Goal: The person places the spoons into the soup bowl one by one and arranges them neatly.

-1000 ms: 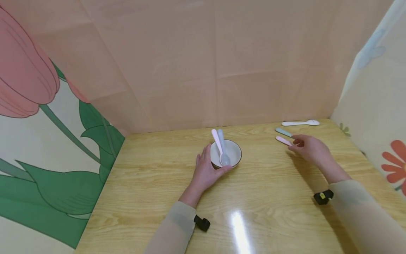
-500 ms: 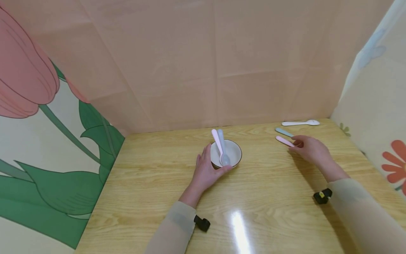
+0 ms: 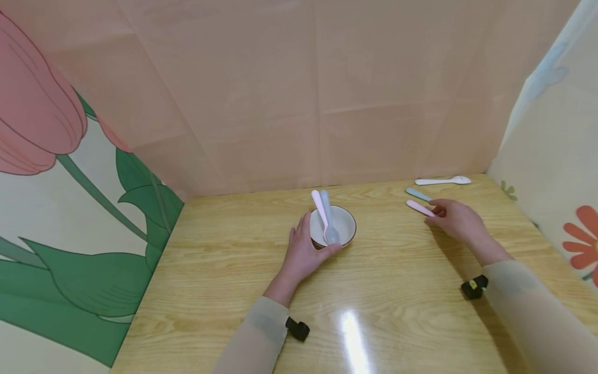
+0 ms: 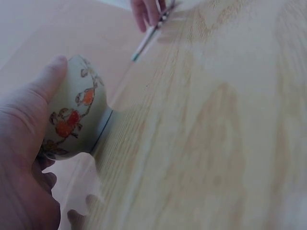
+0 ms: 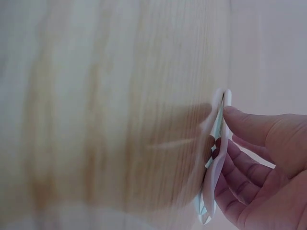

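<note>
My left hand [image 3: 303, 255] grips a small white bowl [image 3: 344, 223] by its side, thumb along the near wall. Orange birds and a branch decorate the outside of this bowl [image 4: 72, 117] in the left wrist view. A pink spoon [image 3: 320, 205] and a blue-grey spoon [image 3: 331, 234] lean inside it, handles up past the far rim. At the right, my right hand [image 3: 460, 221] pinches a second pink spoon [image 3: 418, 208] between thumb and fingers, low at the table; the fingers hide its bowl end. In the right wrist view, the thumb lies against this spoon [image 5: 218, 165].
Just behind the right hand lies a green spoon [image 3: 417, 194], its far part covered by the fingers. A white spoon [image 3: 443, 181] lies farther back, near the wall. The wooden table [image 3: 224, 291] meets a pinkish-brown backdrop [image 3: 247, 104]. Printed walls stand at both sides.
The right hand has shifted very slightly, and a little more of the pink spoon's handle shows. The left hand and bowl have stayed in place.
</note>
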Available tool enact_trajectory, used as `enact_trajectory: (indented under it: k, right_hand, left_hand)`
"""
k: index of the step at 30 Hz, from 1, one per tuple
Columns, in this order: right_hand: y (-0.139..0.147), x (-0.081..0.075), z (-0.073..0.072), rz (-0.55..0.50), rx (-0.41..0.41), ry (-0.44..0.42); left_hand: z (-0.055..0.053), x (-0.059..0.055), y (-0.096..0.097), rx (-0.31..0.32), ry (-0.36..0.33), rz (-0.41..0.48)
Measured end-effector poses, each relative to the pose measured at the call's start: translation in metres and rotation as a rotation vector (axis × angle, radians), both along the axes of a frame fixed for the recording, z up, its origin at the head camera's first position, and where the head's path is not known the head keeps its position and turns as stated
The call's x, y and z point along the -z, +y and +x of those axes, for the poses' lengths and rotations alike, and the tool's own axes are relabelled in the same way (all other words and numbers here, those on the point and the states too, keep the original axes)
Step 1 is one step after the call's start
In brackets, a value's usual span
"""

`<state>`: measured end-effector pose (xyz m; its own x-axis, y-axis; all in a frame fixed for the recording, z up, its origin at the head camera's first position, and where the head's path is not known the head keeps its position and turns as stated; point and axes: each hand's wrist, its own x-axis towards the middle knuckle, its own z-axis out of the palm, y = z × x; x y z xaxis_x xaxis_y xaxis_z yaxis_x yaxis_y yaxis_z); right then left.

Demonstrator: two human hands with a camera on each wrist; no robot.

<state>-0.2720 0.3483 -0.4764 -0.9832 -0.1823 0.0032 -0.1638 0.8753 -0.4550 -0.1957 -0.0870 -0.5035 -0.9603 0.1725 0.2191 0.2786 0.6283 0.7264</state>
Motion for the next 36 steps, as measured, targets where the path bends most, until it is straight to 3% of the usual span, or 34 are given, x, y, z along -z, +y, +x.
enact_trajectory:
  k: [17, 28, 36]
  right_hand:
    - [0.0025, 0.0086, -0.0081, -0.007, 0.001, 0.025]
    - [0.0032, 0.01, -0.009, -0.005, 0.005, -0.002]
    - [-0.004, 0.0038, -0.0043, -0.012, 0.0, 0.018]
  left_hand:
    - [0.0002, -0.0001, 0.0001, 0.002, -0.007, 0.003]
    - [0.0009, -0.0001, 0.0004, 0.001, -0.021, -0.004]
    - [-0.0002, 0.0016, -0.0001, -0.002, -0.026, -0.005]
